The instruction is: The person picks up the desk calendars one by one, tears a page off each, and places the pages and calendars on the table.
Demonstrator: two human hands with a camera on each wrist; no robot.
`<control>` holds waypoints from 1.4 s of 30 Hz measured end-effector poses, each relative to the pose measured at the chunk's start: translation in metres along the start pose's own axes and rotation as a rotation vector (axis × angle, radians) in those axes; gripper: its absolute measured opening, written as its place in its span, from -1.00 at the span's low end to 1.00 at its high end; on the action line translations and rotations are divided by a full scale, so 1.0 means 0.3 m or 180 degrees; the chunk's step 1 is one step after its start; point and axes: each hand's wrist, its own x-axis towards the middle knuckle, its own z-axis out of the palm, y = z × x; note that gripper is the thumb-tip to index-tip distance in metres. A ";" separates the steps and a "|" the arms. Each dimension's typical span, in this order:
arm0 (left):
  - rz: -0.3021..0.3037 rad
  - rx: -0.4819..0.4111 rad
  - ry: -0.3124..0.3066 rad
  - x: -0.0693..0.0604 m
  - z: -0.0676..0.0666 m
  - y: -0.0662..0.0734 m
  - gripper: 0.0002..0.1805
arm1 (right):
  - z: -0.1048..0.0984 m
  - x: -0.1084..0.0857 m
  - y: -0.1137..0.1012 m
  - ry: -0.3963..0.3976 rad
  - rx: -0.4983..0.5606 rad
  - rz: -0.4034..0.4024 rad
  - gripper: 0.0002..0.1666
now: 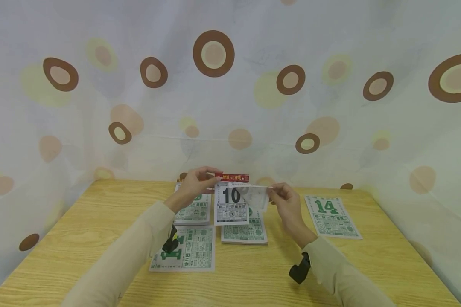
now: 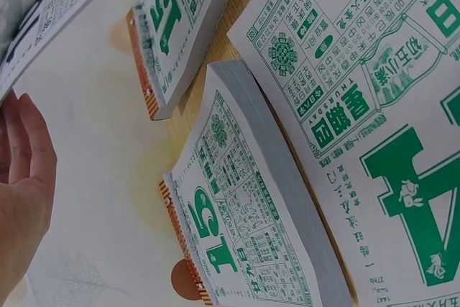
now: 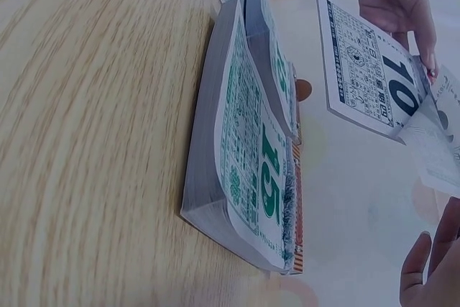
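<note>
My left hand [image 1: 194, 184] grips a small tear-off calendar [image 1: 231, 215] by its red header strip [image 1: 234, 178], above the table. The calendar's front page shows a black 10. A thin white sheet [image 1: 256, 197] is lifted and folded to the right from its top. My right hand [image 1: 290, 207] pinches the sheet's far edge between thumb and fingers. In the right wrist view the sheet [image 3: 431, 145] still meets the calendar [image 3: 370, 66] near its header; whether it is fully detached there I cannot tell. The left wrist view shows only part of the left hand [image 2: 25, 170].
Two thick calendar pads with green 15s, one on the left [image 1: 194, 215] and one in the middle [image 1: 249, 234], lie below the hands. Loose green-printed sheets lie at front left [image 1: 196, 256] and right [image 1: 332, 219]. A dotted cloth [image 1: 230, 106] hangs behind the wooden table [image 1: 253, 277].
</note>
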 end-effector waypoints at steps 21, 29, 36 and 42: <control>0.0064 0.0065 0.0033 -0.002 0.005 0.000 -0.66 | -0.003 -0.003 0.002 0.0018 0.0078 0.0044 -0.83; 0.0017 -0.0027 0.0049 -0.001 0.008 0.000 -0.71 | -0.003 -0.005 0.002 0.0027 0.0133 0.0055 -0.86; 0.0035 -0.0015 0.0049 0.003 0.009 -0.003 -0.70 | -0.004 -0.009 0.003 0.0017 0.0133 0.0078 -0.82; -0.0024 -0.0042 0.0092 0.004 0.012 -0.002 -0.69 | -0.002 -0.011 0.001 0.0040 0.0104 0.0077 -0.78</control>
